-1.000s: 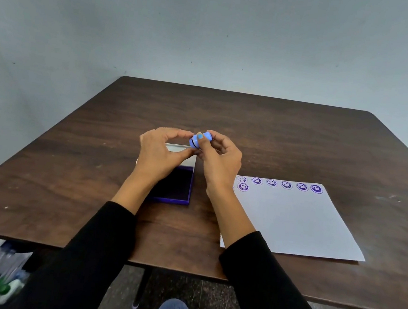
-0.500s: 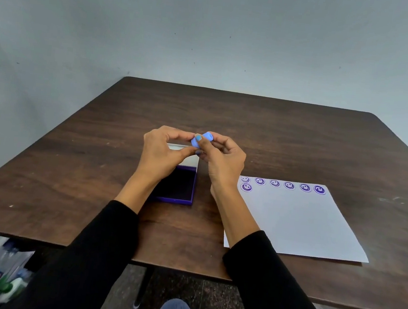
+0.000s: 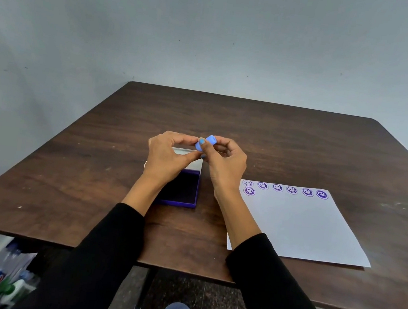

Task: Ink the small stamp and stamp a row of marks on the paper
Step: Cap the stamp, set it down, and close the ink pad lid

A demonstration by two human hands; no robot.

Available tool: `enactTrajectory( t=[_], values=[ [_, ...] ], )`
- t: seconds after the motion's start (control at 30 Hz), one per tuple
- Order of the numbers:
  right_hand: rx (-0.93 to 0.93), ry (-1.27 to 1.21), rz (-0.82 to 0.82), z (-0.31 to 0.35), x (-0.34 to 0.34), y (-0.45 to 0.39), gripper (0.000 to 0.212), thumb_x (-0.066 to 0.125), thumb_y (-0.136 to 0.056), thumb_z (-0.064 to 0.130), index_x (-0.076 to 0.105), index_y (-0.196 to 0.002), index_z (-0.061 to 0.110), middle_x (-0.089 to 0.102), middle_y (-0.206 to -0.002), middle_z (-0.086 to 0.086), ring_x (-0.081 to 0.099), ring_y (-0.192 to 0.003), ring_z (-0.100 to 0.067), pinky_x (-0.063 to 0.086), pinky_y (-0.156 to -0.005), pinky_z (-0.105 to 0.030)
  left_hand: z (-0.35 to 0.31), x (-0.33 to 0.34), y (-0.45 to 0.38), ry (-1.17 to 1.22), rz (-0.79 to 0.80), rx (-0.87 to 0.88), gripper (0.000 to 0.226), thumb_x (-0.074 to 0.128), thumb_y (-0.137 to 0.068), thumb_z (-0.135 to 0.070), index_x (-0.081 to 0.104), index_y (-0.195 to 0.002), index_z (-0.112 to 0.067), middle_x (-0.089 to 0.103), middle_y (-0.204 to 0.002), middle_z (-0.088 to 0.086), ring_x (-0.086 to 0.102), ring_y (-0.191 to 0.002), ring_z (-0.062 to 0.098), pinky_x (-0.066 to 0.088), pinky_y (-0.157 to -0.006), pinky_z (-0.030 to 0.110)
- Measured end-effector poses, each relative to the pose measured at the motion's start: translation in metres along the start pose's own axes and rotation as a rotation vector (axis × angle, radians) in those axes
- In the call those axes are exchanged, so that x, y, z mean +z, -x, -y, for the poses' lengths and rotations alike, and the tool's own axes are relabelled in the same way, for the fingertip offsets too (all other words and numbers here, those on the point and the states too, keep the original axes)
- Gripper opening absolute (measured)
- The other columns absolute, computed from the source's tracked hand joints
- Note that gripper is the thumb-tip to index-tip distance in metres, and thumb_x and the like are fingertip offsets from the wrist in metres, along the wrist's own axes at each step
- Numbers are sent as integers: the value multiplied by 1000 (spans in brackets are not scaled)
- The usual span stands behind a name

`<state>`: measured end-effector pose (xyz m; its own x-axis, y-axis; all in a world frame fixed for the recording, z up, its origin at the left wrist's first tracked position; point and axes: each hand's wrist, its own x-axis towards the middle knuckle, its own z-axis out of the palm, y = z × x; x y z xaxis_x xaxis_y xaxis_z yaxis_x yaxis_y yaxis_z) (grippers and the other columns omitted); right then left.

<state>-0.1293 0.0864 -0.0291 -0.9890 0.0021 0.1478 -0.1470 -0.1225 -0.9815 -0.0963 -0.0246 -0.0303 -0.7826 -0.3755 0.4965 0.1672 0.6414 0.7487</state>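
While both our hands meet above the ink pad, we pinch the small blue stamp between them.

Under everything we have the dark wooden table (image 3: 288, 143), running far to a grey wall. On its right side lies our white paper (image 3: 299, 226), with a row of six purple smiley marks (image 3: 285, 189) along the far edge and a seventh mark (image 3: 249, 191) just below the leftmost one. Left of the paper we see the open ink pad (image 3: 183, 189), its dark purple bed toward us and its pale lid raised behind. Our left hand (image 3: 166, 159) and right hand (image 3: 224, 164) hover over the pad's far end, fingers curled narrow, each closed on the small stamp (image 3: 206, 144), held in the air clear of pad and paper. We cannot tell which way its printing face points.
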Motion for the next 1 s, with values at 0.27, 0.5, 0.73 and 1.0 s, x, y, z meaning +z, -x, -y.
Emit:
enactTrajectory(
  t=[0.27,0.5,0.73,1.0],
  values=[
    [-97,120,11,15,-25,-4,13,76,-74,18,67,-82,18,74,-77,0,72,-74,-9,58,-77,-30,13,0,0,-428,180,-17,68,58,-61,-75,61,-115,-34,59,-127,-10,42,-129,11,10,-113,48],
    [-71,487,257,6,-56,15,14,76,-73,14,69,-84,19,74,-80,0,69,-73,-6,54,-70,-17,19,-2,-1,-613,370,-135,73,56,-59,-77,55,-121,-38,47,-141,-3,26,-139,24,2,-109,60],
    [-68,636,338,6,-51,21,24,77,-73,15,70,-96,16,73,-96,-4,66,-85,-11,56,-81,-31,18,-4,-2,-622,386,-136,67,57,-65,-73,54,-122,-38,44,-144,-2,30,-137,23,5,-109,60],
    [174,1385,345,25,-107,16,92,60,-70,69,24,-144,26,6,-159,-13,-1,-145,-36,9,-114,-55,18,-4,0,-594,365,-139,67,59,-63,-73,56,-120,-38,44,-144,0,36,-133,20,11,-110,57]
  ],
)
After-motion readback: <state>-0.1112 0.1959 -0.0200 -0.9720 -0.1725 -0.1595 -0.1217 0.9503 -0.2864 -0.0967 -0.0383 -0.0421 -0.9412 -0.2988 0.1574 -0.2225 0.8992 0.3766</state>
